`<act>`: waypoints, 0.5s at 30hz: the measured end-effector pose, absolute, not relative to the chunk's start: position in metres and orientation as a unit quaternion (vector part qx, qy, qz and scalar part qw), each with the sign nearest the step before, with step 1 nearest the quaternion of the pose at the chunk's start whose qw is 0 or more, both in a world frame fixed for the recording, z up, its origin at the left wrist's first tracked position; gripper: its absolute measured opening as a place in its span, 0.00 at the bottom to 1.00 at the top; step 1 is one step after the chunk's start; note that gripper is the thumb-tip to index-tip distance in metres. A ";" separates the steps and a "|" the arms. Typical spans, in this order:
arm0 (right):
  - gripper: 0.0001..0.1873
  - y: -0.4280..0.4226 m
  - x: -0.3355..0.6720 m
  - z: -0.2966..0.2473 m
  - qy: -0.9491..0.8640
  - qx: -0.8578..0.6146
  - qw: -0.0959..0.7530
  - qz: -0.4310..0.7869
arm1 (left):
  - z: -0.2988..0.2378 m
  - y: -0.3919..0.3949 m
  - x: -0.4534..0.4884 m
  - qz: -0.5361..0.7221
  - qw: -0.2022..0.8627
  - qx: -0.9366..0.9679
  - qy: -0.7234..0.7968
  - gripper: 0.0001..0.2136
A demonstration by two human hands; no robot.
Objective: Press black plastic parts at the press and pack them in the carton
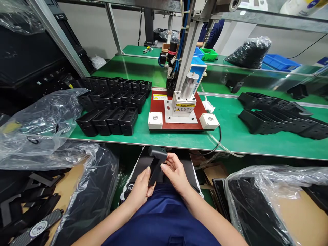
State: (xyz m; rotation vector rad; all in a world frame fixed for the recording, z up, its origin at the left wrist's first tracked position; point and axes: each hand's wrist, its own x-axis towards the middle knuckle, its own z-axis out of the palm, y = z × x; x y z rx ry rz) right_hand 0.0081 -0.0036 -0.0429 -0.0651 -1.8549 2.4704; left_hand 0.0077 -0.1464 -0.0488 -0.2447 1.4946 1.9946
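Just above my lap, in front of the bench edge, I hold a black L-shaped plastic part point(157, 157). Its long leg points down toward me and its thicker end is at the top. My left hand point(142, 186) is closed around the lower leg, thumb on top. Near the upper end, my right hand point(176, 171) pinches the part's side with thumb and fingers. Beyond them on the bench stands a small press point(183, 102) on a red base with two white button boxes point(155, 120).
Rows of black open housings point(107, 119) stand left of the press. Stacked black parts point(276, 116) lie to its right. Plastic-lined cartons with black parts flank me, left point(77, 184) and right point(256, 198). A cable point(219, 140) hangs over the green bench's point(138, 136) front edge.
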 end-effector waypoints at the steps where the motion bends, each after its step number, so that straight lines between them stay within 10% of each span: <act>1: 0.18 -0.003 0.008 -0.043 -0.598 -0.021 0.025 0.801 | -0.051 -0.147 0.008 0.752 0.304 -0.086 0.578 0.27; 15: 0.15 0.004 0.013 -0.038 -0.548 -0.008 0.021 0.836 | -0.034 -0.178 -0.008 0.613 0.078 0.002 0.786 0.15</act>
